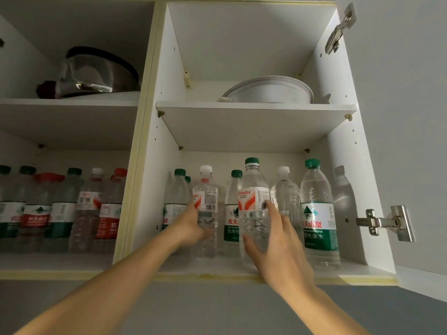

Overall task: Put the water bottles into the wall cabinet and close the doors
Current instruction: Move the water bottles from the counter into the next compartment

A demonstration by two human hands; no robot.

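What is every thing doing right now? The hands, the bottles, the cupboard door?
Left hand: holding the white-capped bottle, standing on the lower shelf.
Right hand: fingers around the green-capped bottle, upright near the shelf's front edge.
Cabinet door: open.
Other bottles: standing upright.
White bowl: on the upper shelf.

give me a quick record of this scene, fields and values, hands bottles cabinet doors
left hand: grips white-cap bottle, lower right shelf
right hand: holds green-cap bottle at shelf front
lower right shelf: several more bottles standing
lower left shelf: full row of bottles
upper shelves: pot left, white bowl right
right door: open
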